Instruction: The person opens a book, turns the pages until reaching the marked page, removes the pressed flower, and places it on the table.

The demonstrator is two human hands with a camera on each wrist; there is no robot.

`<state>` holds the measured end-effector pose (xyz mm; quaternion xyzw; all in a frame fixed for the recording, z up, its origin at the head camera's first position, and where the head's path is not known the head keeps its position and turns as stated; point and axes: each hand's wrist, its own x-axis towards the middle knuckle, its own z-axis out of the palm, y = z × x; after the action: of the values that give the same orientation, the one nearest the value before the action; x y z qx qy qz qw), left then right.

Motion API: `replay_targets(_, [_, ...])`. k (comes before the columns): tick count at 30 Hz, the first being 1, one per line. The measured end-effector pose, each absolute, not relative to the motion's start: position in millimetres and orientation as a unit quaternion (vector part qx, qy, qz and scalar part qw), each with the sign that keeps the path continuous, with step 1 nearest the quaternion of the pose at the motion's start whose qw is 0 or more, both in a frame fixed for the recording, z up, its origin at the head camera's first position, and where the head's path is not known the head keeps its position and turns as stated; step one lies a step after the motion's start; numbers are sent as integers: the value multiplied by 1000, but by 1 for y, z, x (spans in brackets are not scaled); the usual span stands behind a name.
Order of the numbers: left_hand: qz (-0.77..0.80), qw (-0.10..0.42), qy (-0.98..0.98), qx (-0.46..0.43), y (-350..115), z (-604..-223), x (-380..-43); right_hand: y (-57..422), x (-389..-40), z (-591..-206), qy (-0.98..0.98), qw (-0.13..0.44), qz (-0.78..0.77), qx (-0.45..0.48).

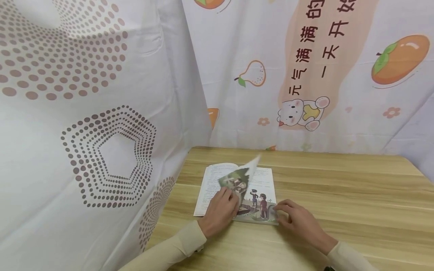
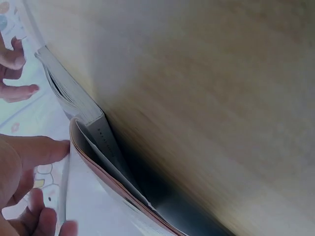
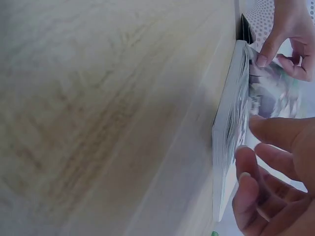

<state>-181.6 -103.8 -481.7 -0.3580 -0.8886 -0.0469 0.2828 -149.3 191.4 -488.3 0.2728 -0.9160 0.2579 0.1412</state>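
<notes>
An open illustrated book (image 1: 261, 178) lies on the wooden table, with text on its left page. One page (image 1: 242, 177) stands raised and blurred near the middle, its picture side showing. My left hand (image 1: 218, 210) rests at the lower part of that page by the spine. In the left wrist view its thumb (image 2: 47, 149) touches the paper edge, with the other fingers loosely bent. My right hand (image 1: 298, 220) is at the lower right corner of the book, fingers relaxed. From the right wrist view, its thumb (image 3: 275, 132) lies close to the page edges.
The wooden table (image 1: 339, 188) extends to the right of the book. A white cloth with brown dots (image 1: 115, 158) hangs close on the left. Behind the table hangs a cloth (image 1: 237, 120) printed with fruit, a bear and writing.
</notes>
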Motion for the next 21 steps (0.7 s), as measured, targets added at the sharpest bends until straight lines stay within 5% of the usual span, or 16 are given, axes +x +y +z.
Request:
replay_targets(11, [-20, 278, -884, -375, -103, -483, -180, 189, -148, -493, -923, 130, 203, 299])
replay_targets(21, [-14, 200, -907, -369, -104, -487, -175, 191, -151, -494, -904, 196, 153, 348])
